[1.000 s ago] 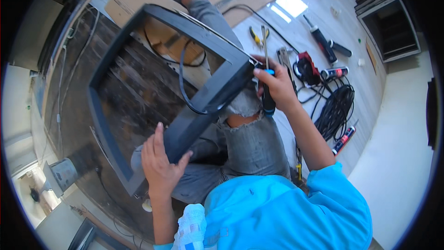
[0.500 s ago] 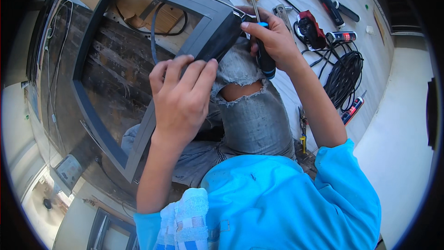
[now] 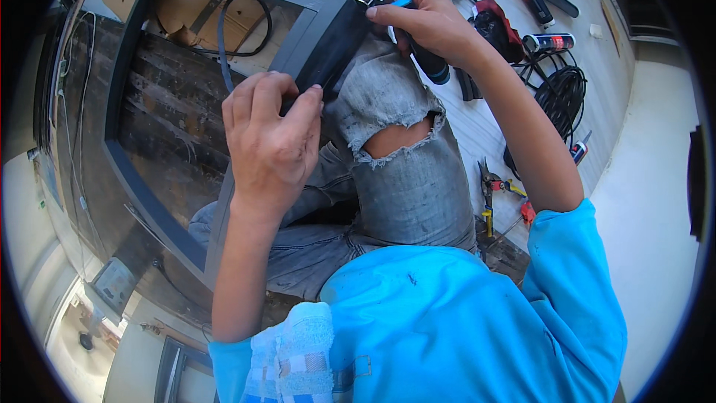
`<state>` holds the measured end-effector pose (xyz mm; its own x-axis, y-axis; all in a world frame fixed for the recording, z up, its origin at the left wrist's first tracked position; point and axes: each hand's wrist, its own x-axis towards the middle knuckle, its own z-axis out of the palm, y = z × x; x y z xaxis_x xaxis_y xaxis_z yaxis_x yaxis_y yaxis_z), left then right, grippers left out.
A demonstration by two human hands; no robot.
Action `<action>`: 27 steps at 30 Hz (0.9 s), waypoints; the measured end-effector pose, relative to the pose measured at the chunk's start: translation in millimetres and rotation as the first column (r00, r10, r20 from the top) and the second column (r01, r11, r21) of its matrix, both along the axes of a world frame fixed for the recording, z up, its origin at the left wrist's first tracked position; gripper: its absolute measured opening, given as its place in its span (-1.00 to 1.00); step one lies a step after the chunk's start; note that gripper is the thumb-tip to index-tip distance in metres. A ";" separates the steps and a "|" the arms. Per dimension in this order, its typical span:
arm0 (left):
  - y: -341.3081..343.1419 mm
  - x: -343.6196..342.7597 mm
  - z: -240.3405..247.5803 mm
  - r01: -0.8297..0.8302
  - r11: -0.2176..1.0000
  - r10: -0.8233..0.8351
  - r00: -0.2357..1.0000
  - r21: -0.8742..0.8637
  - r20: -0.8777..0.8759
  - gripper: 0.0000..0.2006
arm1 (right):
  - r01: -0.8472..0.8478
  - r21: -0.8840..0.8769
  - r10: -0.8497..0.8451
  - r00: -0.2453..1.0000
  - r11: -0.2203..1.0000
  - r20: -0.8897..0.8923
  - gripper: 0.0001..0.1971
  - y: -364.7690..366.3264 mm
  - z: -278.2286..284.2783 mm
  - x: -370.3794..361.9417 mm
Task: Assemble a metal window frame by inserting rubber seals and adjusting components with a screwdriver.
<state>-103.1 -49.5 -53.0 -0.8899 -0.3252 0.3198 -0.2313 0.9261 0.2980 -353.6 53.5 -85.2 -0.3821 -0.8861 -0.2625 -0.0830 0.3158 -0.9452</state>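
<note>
A dark grey rectangular frame (image 3: 142, 60) leans across my lap and my torn grey jeans (image 3: 403, 172). My left hand (image 3: 272, 138) grips the frame's near side rail, fingers curled over its edge. At the frame's upper right corner, my right hand (image 3: 421, 15) is closed around a screwdriver (image 3: 425, 63) with a black and blue handle. The screwdriver's tip is hidden behind my fingers at that corner.
A black cable (image 3: 239, 26) loops inside the frame over cardboard (image 3: 190, 11). Tools lie on the floor to the right: pliers (image 3: 488, 186), a coiled black cable (image 3: 563, 93), sealant tubes (image 3: 548, 42), a red-and-black tool (image 3: 496, 26). Dark wooden planks (image 3: 160, 127) lie under the frame.
My left hand has moved up the frame's rail from its lower end to near the middle. The view has drawn closer to the frame's corner and my right hand.
</note>
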 end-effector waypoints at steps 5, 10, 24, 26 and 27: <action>-5.1 -8.3 5.5 -0.024 1.000 0.024 1.000 0.013 0.008 -0.80 | -0.042 -0.028 0.040 0.997 0.999 -0.071 -0.54 -3.8 -5.0 -8.8; -19.5 -9.3 -5.2 -0.061 0.995 0.061 0.998 0.080 0.001 -0.82 | -0.028 0.087 0.023 0.998 0.996 0.057 -0.61 -26.3 -10.0 -20.3; -22.9 6.4 0.3 -0.041 0.996 0.036 0.998 0.084 0.054 -0.35 | -0.066 0.102 0.062 0.997 0.993 0.038 -0.50 -30.8 -24.0 -36.2; -19.1 14.4 3.3 -0.055 0.990 0.056 0.998 0.132 0.001 -0.27 | -0.027 0.027 0.028 0.999 0.999 -0.027 -0.53 -31.2 5.1 -11.3; -16.3 22.1 6.5 -0.096 0.995 0.096 0.995 -0.002 0.023 -0.24 | -0.051 -0.002 0.051 0.999 0.999 -0.018 -0.53 -30.1 13.3 -1.7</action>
